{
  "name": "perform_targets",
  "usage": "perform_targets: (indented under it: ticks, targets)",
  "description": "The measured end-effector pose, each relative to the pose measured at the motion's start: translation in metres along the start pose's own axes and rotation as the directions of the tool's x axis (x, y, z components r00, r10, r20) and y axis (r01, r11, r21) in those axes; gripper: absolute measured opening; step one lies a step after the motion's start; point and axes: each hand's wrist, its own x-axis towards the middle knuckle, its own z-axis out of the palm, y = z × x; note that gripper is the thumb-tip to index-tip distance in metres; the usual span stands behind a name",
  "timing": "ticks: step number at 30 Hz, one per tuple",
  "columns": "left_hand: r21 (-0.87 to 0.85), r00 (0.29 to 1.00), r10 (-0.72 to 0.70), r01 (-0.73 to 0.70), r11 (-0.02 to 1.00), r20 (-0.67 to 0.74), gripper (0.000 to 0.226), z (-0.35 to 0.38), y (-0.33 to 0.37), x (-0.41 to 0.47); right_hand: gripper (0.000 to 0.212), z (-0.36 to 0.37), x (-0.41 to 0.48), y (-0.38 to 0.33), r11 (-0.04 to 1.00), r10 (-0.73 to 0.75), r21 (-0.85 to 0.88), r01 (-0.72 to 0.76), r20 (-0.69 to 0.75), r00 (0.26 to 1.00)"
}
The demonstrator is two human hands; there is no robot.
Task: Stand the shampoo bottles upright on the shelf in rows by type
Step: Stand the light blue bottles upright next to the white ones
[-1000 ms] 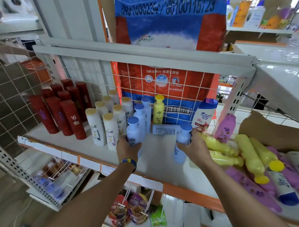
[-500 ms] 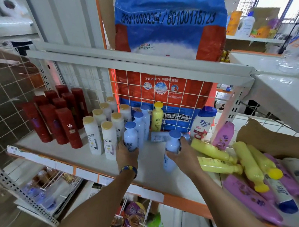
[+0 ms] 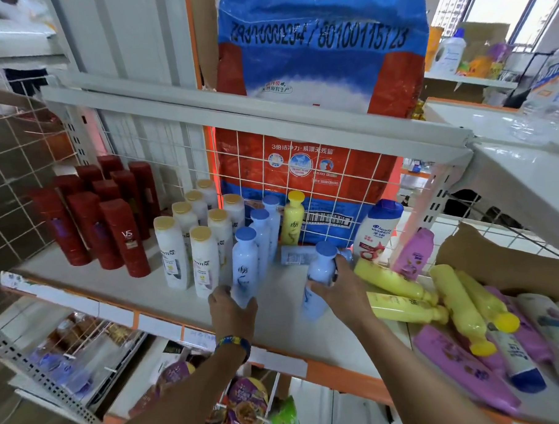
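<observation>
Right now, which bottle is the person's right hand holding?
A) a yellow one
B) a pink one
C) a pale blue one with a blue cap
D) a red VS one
C: the right hand grips a pale blue bottle with a blue cap, while the left hand holds the front bottle of the standing blue row.

Upright bottles (image 3: 205, 263) stand L on shelf (image 3: 82, 278), toppled bottles (image 3: 390, 280) R.
</observation>
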Motion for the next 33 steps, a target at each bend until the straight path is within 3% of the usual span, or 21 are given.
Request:
perform_targets:
  ticks: [4,10,19,25,33]
  targets:
    - [0.019,0.984,0.16,-0.162,0.987,0.08,0.028,-0.008,-0.004,-0.008,0.053,0.005,0.0,-0.009,1.0,-0.004,0.011,0.004,-0.013,1.0]
    - [0.07,0.888,0.298,-0.342,0.937,0.35,0.023,-0.008,-0.002,-0.002,0.052,0.001,0.002,-0.005,0.993,0.049,-0.109,-0.042,0.06,0.997]
    - [0.058,0.786,0.278,-0.369,0.928,0.552,0.027,0.001,-0.017,0.003,0.044,0.002,-0.012,-0.01,0.999,0.022,0.034,-0.02,-0.069,0.997]
    - [0.08,0.731,0.276,-0.41,0.908,0.624,0.033,0.012,-0.022,-0.003,0.055,0.017,-0.006,0.004,0.997,0.07,0.047,-0.064,-0.118,0.991]
    - [0.174,0.698,0.294,-0.515,0.839,0.653,0.029,0.012,-0.016,0.009,0.049,0.028,0.025,0.002,0.999,0.028,0.034,-0.027,-0.028,0.999]
